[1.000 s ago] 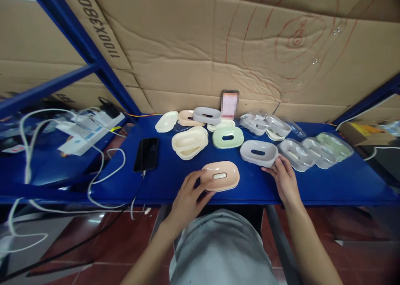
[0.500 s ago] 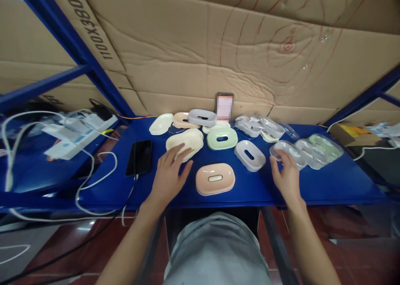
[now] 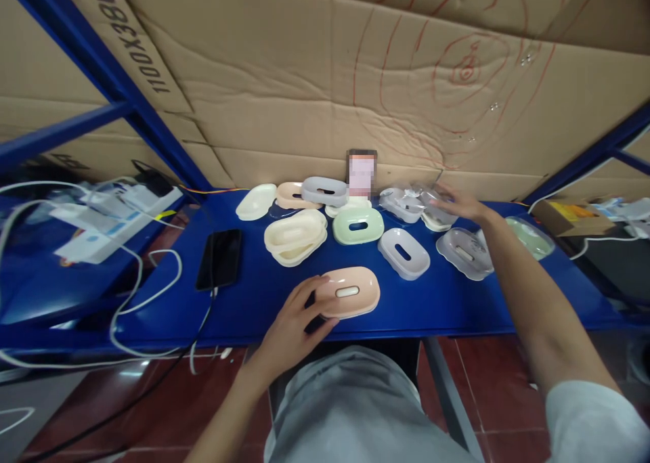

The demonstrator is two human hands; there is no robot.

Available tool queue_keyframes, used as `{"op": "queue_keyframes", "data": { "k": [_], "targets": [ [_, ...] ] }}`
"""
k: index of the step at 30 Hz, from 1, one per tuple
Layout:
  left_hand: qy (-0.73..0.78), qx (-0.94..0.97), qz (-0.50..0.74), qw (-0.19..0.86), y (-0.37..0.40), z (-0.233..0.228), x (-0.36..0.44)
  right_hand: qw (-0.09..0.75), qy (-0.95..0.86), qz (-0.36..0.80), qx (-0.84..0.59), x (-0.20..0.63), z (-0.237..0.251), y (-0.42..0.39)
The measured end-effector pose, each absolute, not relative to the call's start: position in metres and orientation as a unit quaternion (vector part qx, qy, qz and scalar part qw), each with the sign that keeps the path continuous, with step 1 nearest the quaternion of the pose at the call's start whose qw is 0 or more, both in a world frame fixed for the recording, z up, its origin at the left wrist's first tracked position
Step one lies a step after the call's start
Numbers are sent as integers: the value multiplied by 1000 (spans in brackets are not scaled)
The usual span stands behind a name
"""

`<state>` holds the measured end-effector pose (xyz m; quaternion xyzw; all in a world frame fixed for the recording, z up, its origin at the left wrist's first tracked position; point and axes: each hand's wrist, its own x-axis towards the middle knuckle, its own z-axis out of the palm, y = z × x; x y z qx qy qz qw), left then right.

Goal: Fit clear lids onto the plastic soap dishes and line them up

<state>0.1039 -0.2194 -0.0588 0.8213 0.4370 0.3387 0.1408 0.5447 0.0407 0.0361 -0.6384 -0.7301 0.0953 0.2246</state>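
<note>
A peach oval soap dish (image 3: 349,292) lies at the front edge of the blue shelf (image 3: 437,300). My left hand (image 3: 294,321) rests against its left end, fingers curled around the rim. My right hand (image 3: 457,204) reaches far back over a heap of clear plastic-wrapped dishes (image 3: 416,202), fingers spread and touching the wrapping. A grey dish (image 3: 405,252) and a clear wrapped dish (image 3: 463,253) lie between the two hands. Behind sit a green dish (image 3: 358,225) and a stack of cream dishes (image 3: 294,236).
A black phone (image 3: 219,258) on a cable lies at the shelf's left. White cables and a power strip (image 3: 109,212) clutter the far left shelf. Another phone (image 3: 361,172) leans upright against the cardboard wall. A cardboard box (image 3: 569,216) stands at the right.
My left hand came back from the cream stack to the peach dish. My right hand stretched from the near clear dishes to the wrapped heap at the back.
</note>
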Motion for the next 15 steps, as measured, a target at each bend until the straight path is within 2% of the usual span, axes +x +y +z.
{"op": "queue_keyframes", "data": {
  "k": [3,7,9,13,15],
  "targets": [
    [437,820,339,147,-220,-58,105,211,-730,168,-627,542,33,38],
    [438,818,342,146,-221,-59,105,229,-730,197,-613,538,39,36],
    [446,812,346,147,-222,-60,104,257,-735,168,-604,533,45,22],
    [497,777,344,176,-225,-61,105,371,-785,11,-496,500,45,-52],
    [519,761,339,193,-226,-61,106,371,-827,34,-421,471,32,-102]
  ]
}}
